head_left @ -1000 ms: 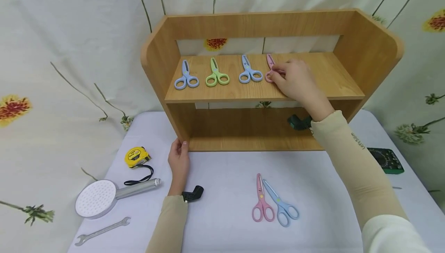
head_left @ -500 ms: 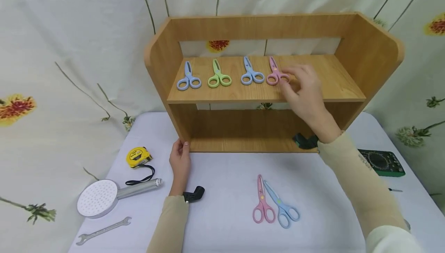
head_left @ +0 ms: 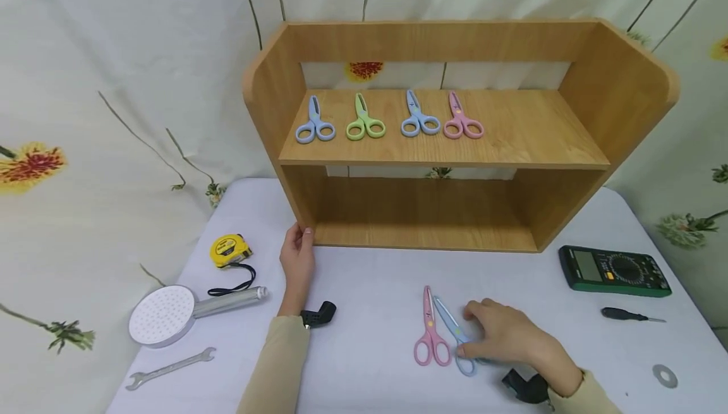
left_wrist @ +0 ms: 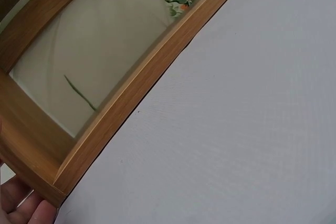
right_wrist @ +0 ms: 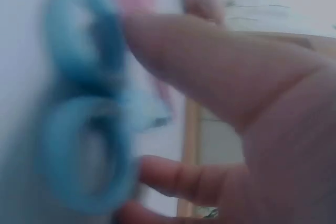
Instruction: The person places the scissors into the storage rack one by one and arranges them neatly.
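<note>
On the white tabletop lie pink scissors (head_left: 430, 332) and light blue scissors (head_left: 457, 332), side by side with blades pointing away. My right hand (head_left: 506, 336) reaches over the blue pair, thumb and fingers spread apart about its handles (right_wrist: 89, 150); the right wrist view is blurred. My left hand (head_left: 297, 268) grips the lower left front corner of the wooden shelf (head_left: 529, 123), thumb in front, its fingertips (left_wrist: 42, 211) at the wood. Along the shelf's upper board stand out blue scissors (head_left: 315, 122), green scissors (head_left: 364, 119), more blue scissors (head_left: 418, 117) and pink scissors (head_left: 461, 118), laid in a row.
Left of my left arm are a yellow tape measure (head_left: 230, 250), a shower head (head_left: 163, 315) and a wrench (head_left: 172, 368). To the right lie a multimeter (head_left: 615, 270), a screwdriver (head_left: 628, 315) and a metal washer (head_left: 665, 376). A flowered cloth (head_left: 142, 85) hangs behind.
My right hand has let go of the pink scissors on the upper board and come down to the blue scissors on the table. The left hand keeps its grip on the shelf corner.
</note>
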`<state>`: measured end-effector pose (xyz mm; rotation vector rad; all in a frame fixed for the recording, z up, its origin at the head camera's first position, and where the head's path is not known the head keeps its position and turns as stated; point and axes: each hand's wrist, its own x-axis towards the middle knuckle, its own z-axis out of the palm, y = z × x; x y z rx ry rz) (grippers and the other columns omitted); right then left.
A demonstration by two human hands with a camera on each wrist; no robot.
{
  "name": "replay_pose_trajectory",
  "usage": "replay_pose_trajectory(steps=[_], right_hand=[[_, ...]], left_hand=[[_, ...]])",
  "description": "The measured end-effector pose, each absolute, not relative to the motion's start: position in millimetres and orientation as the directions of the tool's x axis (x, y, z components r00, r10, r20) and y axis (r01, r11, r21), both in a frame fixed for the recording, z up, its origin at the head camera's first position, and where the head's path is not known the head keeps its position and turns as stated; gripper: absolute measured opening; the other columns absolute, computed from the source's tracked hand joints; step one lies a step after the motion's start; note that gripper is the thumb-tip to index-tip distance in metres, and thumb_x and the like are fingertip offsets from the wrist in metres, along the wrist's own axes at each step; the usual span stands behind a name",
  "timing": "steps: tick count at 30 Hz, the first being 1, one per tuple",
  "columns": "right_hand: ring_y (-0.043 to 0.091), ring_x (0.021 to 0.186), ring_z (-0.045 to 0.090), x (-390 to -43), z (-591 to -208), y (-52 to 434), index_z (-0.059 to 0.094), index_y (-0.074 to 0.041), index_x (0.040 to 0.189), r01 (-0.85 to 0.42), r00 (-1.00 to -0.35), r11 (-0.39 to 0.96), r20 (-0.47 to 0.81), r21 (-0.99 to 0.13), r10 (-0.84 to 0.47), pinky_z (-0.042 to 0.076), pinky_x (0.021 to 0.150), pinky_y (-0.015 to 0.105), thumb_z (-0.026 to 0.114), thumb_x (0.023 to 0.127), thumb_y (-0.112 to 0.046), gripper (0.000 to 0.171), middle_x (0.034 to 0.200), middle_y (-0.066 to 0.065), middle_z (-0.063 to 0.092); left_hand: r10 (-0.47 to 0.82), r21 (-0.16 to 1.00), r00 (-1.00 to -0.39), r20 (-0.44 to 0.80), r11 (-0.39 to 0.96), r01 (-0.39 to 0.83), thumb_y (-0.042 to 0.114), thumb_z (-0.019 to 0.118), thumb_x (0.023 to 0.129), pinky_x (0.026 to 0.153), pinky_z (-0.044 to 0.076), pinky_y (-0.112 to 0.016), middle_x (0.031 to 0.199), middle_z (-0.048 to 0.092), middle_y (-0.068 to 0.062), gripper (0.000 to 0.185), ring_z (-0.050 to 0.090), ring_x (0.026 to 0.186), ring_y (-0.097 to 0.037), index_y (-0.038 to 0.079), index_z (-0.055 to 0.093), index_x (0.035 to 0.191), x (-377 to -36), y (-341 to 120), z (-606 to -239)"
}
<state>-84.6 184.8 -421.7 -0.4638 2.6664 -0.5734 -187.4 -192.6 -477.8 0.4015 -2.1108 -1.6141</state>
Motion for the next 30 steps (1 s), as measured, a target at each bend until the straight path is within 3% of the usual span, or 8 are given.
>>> replay_pose_trajectory(steps=[3,5,8,17,23,26,30], right_hand=[[0.014,0.075,0.05,-79.1,-435.5,183.6,0.061,-0.016,0.092,-0.237,-0.889,0.87,-0.264,-0.432,-0.373,0.043,0.064,0.033,0.09,0.068,-0.048,0.05,0.083,-0.003,0.057],[0.013,0.07,0.044,-79.0,-439.3,182.8,0.055,-0.018,0.082,-0.249,-0.902,0.868,-0.225,-0.43,-0.37,0.034,0.06,0.029,0.091,0.068,-0.043,0.046,0.075,-0.004,0.049],[0.012,0.068,0.042,-80.6,-439.8,182.3,0.052,-0.018,0.076,-0.256,-0.904,0.865,-0.211,-0.431,-0.372,0.029,0.058,0.026,0.091,0.07,-0.037,0.043,0.071,-0.005,0.046],[0.013,0.068,0.044,-82.9,-439.0,180.6,0.056,-0.017,0.075,-0.23,-0.895,0.857,-0.245,-0.462,-0.372,0.03,0.059,0.025,0.089,0.072,-0.03,0.036,0.069,-0.004,0.048],[0.01,0.064,0.044,-84.9,-446.7,184.9,0.055,-0.015,0.077,-0.224,-0.913,0.795,-0.165,-0.563,-0.374,0.032,0.057,0.022,0.082,0.078,-0.017,0.027,0.067,-0.006,0.049],[0.009,0.067,0.048,-86.8,-452.1,186.7,0.056,-0.014,0.079,-0.243,-0.919,0.744,-0.099,-0.622,-0.383,0.04,0.059,0.023,0.076,0.08,-0.008,0.021,0.071,-0.005,0.054],[0.011,0.079,0.057,-88.4,-456.6,188.2,0.059,-0.014,0.087,-0.238,-0.92,0.693,-0.069,-0.681,-0.385,0.053,0.07,0.031,0.076,0.082,-0.008,0.018,0.088,0.001,0.066]], left_hand=[[-0.486,0.959,-0.854,0.186,0.278,0.05,0.021,0.052,0.106,0.101,0.05,-0.037,0.133,0.064,-0.019,0.039,0.062,0.121,-0.029,0.003,0.057,0.14,-188.7,-192.2,-477.1],[-0.488,0.958,-0.852,0.191,0.281,0.054,0.021,0.052,0.106,0.101,0.049,-0.038,0.133,0.064,-0.019,0.039,0.062,0.121,-0.028,0.003,0.057,0.14,-189.6,-192.5,-476.3],[-0.488,0.958,-0.853,0.186,0.283,0.047,0.021,0.052,0.106,0.103,0.049,-0.041,0.134,0.064,-0.019,0.039,0.061,0.122,-0.029,0.003,0.056,0.14,-190.1,-193.3,-475.7],[-0.468,0.965,-0.869,0.162,0.261,0.039,0.024,0.05,0.107,0.108,0.047,-0.046,0.139,0.06,-0.018,0.041,0.057,0.127,-0.03,0.005,0.053,0.144,-190.2,-195.8,-474.7],[-0.468,0.96,-0.869,0.162,0.277,0.03,0.024,0.05,0.107,0.108,0.048,-0.046,0.139,0.06,-0.018,0.042,0.058,0.127,-0.031,0.005,0.053,0.144,-188.5,-194.2,-475.1],[-0.47,0.958,-0.868,0.164,0.284,0.027,0.024,0.05,0.107,0.107,0.048,-0.046,0.137,0.061,-0.019,0.042,0.059,0.126,-0.031,0.005,0.053,0.144,-187.8,-192.8,-476.3],[-0.469,0.957,-0.867,0.17,0.289,0.032,0.023,0.05,0.107,0.105,0.048,-0.045,0.135,0.062,-0.02,0.041,0.06,0.123,-0.031,0.004,0.054,0.143,-187.1,-191.4,-477.6]])
